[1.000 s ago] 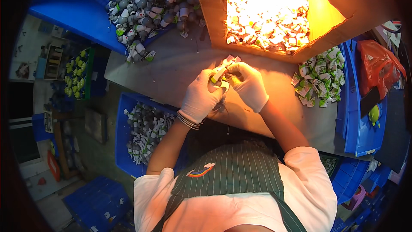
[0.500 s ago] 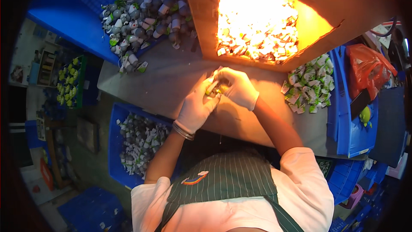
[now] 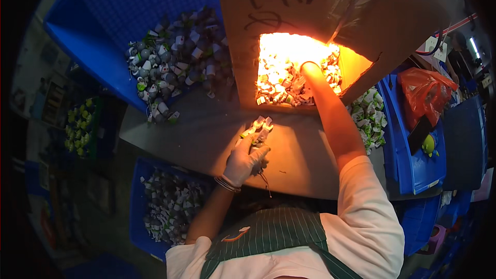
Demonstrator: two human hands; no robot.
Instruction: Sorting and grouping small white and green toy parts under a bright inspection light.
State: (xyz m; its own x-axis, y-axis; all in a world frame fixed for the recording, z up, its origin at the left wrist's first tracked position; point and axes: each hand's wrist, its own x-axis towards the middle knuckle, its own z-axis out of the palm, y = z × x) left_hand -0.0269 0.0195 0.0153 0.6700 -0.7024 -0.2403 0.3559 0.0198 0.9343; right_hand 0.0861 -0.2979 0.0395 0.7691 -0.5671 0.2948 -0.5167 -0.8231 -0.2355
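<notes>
My gloved left hand (image 3: 242,164) is above the grey table, its fingers closed around small white and green plastic pieces (image 3: 262,127). Their tops stick out past the fingertips, and a thin strand dangles below the hand. My right forearm (image 3: 336,116) reaches through the cut-out opening of a cardboard box (image 3: 294,15). Inside, strong light falls on a heap of small pale pieces (image 3: 279,85). Glare swallows my right hand beyond the wrist, so its fingers cannot be made out.
A tilted blue bin (image 3: 98,36) with grey and white pieces stands at the far left. Another blue bin (image 3: 135,212) of similar pieces sits lower left. Right of the box lie white-green pieces (image 3: 369,119), beside blue trays (image 3: 405,160) and a red plastic bag (image 3: 426,93).
Both hands were together over the table. My right hand has left the left one and gone into the lit box. My left hand stays over the table with its pieces. The view has tilted upward.
</notes>
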